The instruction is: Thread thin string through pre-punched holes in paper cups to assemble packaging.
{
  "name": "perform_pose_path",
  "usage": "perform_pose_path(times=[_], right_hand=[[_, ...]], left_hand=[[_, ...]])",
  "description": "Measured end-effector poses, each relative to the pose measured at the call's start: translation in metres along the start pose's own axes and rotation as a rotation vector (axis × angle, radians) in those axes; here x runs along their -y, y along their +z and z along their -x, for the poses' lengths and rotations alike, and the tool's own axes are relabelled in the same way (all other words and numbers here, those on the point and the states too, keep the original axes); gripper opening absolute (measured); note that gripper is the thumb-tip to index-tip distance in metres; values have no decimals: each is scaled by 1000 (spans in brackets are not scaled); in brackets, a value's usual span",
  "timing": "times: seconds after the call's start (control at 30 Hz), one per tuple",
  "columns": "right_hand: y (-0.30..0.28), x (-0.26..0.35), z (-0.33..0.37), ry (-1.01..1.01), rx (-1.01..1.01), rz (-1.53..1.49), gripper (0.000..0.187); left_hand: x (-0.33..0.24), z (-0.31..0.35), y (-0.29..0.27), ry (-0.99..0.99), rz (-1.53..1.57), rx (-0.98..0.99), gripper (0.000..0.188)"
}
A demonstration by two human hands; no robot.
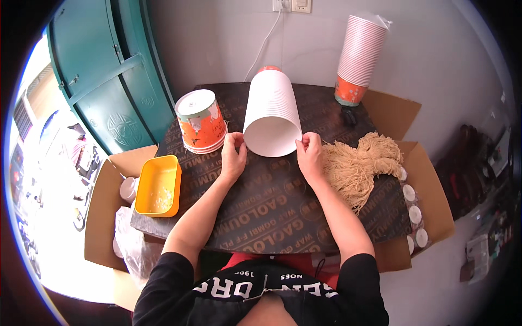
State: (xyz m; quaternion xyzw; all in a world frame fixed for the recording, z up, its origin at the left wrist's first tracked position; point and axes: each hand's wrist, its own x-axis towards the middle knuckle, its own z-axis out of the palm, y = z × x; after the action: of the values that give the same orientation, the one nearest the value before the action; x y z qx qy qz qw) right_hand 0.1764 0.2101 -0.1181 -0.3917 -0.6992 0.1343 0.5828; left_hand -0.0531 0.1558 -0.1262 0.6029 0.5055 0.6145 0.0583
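Observation:
A long stack of nested white paper buckets (273, 100) lies on its side on the dark table, its round mouth facing me and a bit of orange showing at the far end. My left hand (234, 156) is closed at the left edge of the mouth, fingertips against the rim. On the opposite side, my right hand (310, 156) pinches the rim between thumb and fingers. Left of the stack, a short pile of orange printed paper buckets (202, 127) stands upside down, a pale base on top. Beside my right wrist lies a bundle of beige strings (361, 165).
A yellow plastic tub (142, 187) with small bits inside sits at the table's left edge. A tall bucket stack (360, 60) stands at the back right. Open cardboard boxes (435, 201) flank the table (261, 217). A clear plastic bag (136, 239) hangs at the left; a teal door (103, 81) stands behind.

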Motion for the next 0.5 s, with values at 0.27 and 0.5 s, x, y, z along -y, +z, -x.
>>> perform_pose_path(times=[0.27,0.5], right_hand=[[10,-1,-4,12,-45,72,14],[0,9,9,-31,54,163,12]], left_hand=[[3,4,6,-146,174,-90,24],[-15,5,0,-177,106,-42,11]])
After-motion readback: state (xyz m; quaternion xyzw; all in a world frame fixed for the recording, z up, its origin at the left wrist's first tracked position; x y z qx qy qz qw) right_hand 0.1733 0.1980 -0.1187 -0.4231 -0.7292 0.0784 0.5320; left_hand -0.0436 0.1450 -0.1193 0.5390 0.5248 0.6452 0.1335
